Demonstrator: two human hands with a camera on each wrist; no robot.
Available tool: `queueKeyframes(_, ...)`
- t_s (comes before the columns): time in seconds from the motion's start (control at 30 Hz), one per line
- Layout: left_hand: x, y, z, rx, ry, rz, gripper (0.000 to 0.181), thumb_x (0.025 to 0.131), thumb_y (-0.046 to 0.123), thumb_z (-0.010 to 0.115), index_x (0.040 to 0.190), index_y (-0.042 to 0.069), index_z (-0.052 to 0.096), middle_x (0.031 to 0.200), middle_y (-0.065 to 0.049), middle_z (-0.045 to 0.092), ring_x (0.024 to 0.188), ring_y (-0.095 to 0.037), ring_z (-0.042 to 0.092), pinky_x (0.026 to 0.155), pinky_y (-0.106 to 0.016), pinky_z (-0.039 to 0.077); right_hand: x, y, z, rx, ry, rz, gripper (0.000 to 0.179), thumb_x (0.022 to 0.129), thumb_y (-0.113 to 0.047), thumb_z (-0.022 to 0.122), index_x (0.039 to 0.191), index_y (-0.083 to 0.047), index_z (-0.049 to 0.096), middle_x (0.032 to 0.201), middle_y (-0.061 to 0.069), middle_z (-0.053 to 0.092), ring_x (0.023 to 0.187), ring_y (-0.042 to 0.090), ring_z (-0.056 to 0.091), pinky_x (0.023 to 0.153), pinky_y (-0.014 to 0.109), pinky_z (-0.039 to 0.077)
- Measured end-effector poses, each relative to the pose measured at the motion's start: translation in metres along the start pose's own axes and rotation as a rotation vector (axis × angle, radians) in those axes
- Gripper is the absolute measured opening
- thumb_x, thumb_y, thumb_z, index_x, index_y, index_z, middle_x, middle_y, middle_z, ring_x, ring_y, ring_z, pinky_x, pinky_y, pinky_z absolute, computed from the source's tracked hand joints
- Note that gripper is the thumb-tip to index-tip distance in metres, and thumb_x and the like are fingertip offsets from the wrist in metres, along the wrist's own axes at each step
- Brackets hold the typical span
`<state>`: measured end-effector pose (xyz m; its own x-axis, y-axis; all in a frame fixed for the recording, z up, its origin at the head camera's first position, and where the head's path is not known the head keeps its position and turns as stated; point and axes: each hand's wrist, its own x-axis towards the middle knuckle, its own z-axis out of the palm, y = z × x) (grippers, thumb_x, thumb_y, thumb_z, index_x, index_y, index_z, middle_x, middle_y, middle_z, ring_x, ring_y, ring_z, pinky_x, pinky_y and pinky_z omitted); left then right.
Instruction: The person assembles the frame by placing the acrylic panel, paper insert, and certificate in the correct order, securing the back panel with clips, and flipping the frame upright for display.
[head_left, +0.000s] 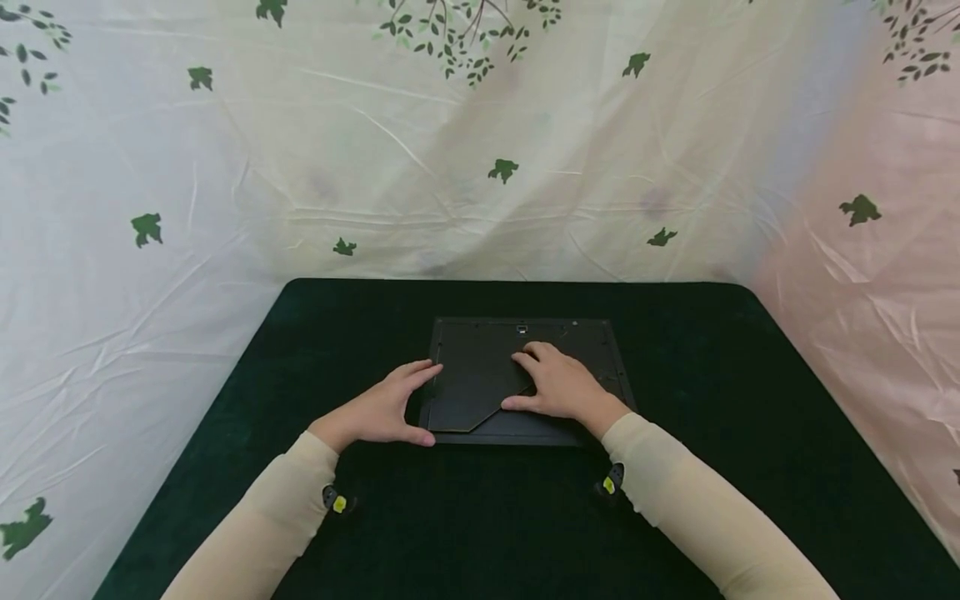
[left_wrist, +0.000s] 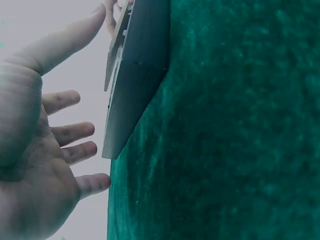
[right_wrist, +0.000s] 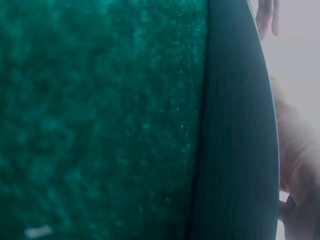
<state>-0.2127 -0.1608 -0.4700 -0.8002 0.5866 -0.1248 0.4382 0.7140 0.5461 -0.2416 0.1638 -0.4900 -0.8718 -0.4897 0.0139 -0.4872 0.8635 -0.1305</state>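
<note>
A black rectangular picture frame lies on the dark green table, with a hanger-like metal piece near its far edge. A thin black board with a slanted near edge lies over its left part; the left wrist view shows narrow gaps beneath it. My left hand is spread around the frame's near left corner, thumb and fingers apart; contact is unclear. On the board rest the loosely bent fingers of my right hand, its thumb at the slanted edge. The right wrist view shows the frame's side hiding part of that hand.
Dark green cloth covers the table, whose far edge runs behind the frame. Pale fabric with green leaf prints hangs at the back and both sides.
</note>
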Motion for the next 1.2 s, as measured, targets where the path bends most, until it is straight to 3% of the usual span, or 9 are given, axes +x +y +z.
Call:
queueKeyframes(0.2, 0.001, 0.0, 0.005, 0.008, -0.009, -0.005, 0.105, 0.071, 0.06, 0.077, 0.154, 0.026, 0.022, 0.159, -0.006, 0.013, 0.144, -0.029, 0.017, 0.109, -0.052, 0.029, -0.014, 0.009, -0.008, 0.161, -0.004, 0.034, 0.094, 0.077, -0.085, 0.038, 0.149, -0.025, 0.036, 0.151, 0.006, 0.033, 0.138, 0.027, 0.032, 0.106, 0.051, 0.034)
queueKeyframes(0.37, 0.003, -0.001, 0.011, 0.035, -0.006, -0.004, 0.105, 0.071, 0.067, 0.072, 0.154, 0.025, 0.022, 0.16, -0.005, 0.011, 0.146, -0.027, 0.011, 0.11, -0.052, 0.026, -0.052, 0.042, -0.026, 0.328, 0.048, 0.062, 0.074, 0.086, -0.07, 0.049, 0.143, -0.022, 0.046, 0.147, 0.006, 0.04, 0.135, 0.028, 0.038, 0.104, 0.054, 0.035)
queueKeyframes(0.53, 0.005, 0.0, 0.012, 0.08, 0.02, 0.031, 0.107, 0.072, 0.069, 0.069, 0.154, 0.016, 0.024, 0.161, -0.008, 0.011, 0.147, -0.028, 0.004, 0.112, -0.053, 0.022, -0.092, 0.075, -0.03, 0.329, 0.052, 0.054, 0.067, 0.088, -0.063, 0.054, 0.137, -0.018, 0.053, 0.144, 0.008, 0.046, 0.133, 0.029, 0.041, 0.103, 0.055, 0.036)
queueKeyframes(0.67, 0.008, -0.001, 0.013, 0.117, 0.021, 0.041, 0.11, 0.071, 0.07, 0.069, 0.153, 0.012, 0.025, 0.16, -0.01, 0.011, 0.147, -0.029, 0.005, 0.112, -0.052, 0.021, -0.113, 0.085, -0.022, 0.325, 0.005, 0.034, 0.068, 0.087, -0.063, 0.056, 0.137, -0.017, 0.053, 0.148, 0.009, 0.042, 0.136, 0.031, 0.036, 0.104, 0.056, 0.033)
queueKeyframes(1.2, 0.012, -0.006, 0.01, 0.13, -0.003, 0.023, 0.114, 0.068, 0.073, 0.069, 0.153, 0.011, 0.025, 0.16, -0.009, 0.011, 0.147, -0.028, 0.006, 0.113, -0.052, 0.021, -0.118, 0.077, -0.011, 0.333, 0.009, 0.007, 0.072, 0.086, -0.064, 0.056, 0.14, -0.015, 0.051, 0.152, 0.007, 0.035, 0.139, 0.032, 0.03, 0.104, 0.058, 0.032)
